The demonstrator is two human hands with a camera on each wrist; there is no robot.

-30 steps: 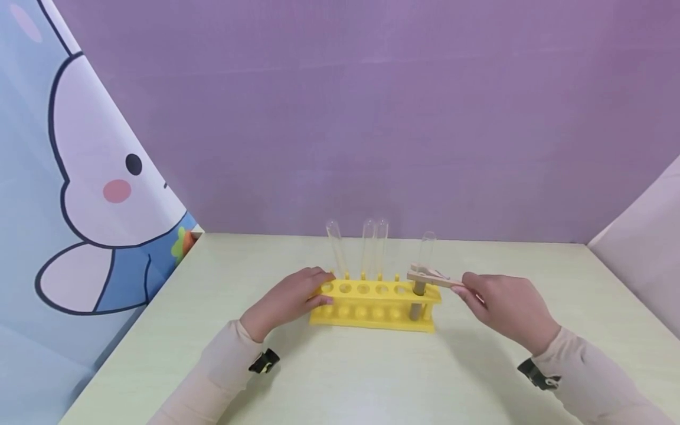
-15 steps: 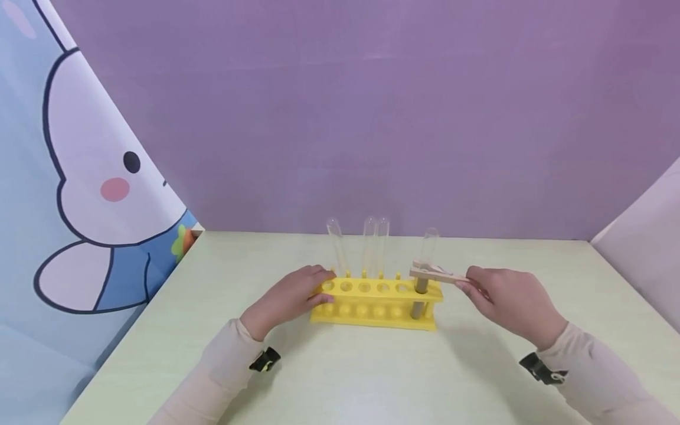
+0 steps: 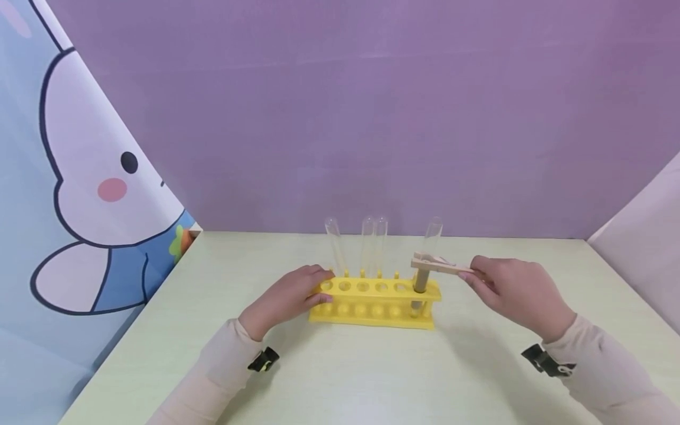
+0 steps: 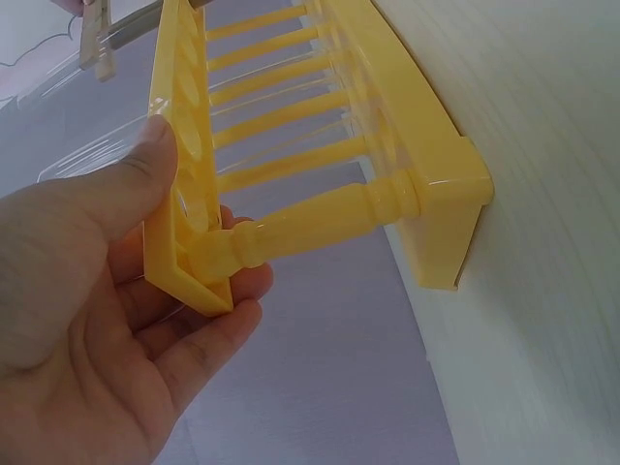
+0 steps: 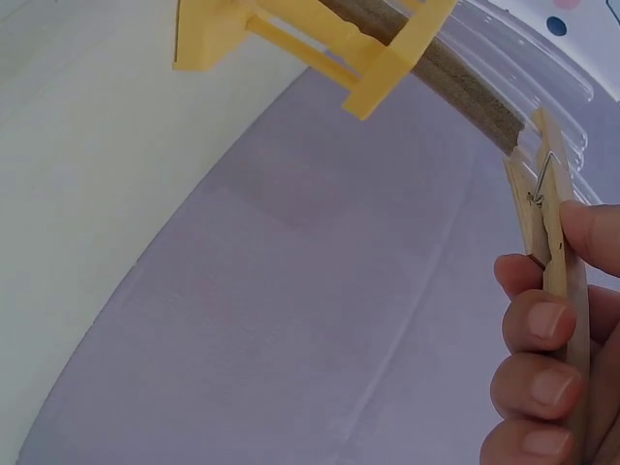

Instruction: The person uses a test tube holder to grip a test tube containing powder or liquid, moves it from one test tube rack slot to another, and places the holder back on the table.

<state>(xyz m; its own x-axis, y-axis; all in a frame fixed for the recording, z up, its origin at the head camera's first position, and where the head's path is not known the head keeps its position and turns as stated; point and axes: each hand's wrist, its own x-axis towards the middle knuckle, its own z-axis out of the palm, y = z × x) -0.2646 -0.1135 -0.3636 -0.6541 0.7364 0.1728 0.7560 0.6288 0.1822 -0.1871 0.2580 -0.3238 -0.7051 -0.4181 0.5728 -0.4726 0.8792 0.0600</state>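
Note:
My left hand grips the left end of a yellow test tube rack, thumb on the top plate and fingers beneath it, as the left wrist view shows. My right hand holds a wooden test tube clamp by its handle. The clamp's far end is around a clear test tube, whose lower part holds grey-brown grainy matter. That tube passes through the hole at the rack's right end, tilted slightly right at its top.
Three clear test tubes stand upside down along the rack's rear row of pegs; the leftmost leans. The rack stands on a pale table, with a purple backdrop behind and a cartoon-printed cloth at the left.
My right hand, clamp and held test tube have risen and shifted slightly right, with the tube tilting a little more. My left hand keeps its grip on the rack.

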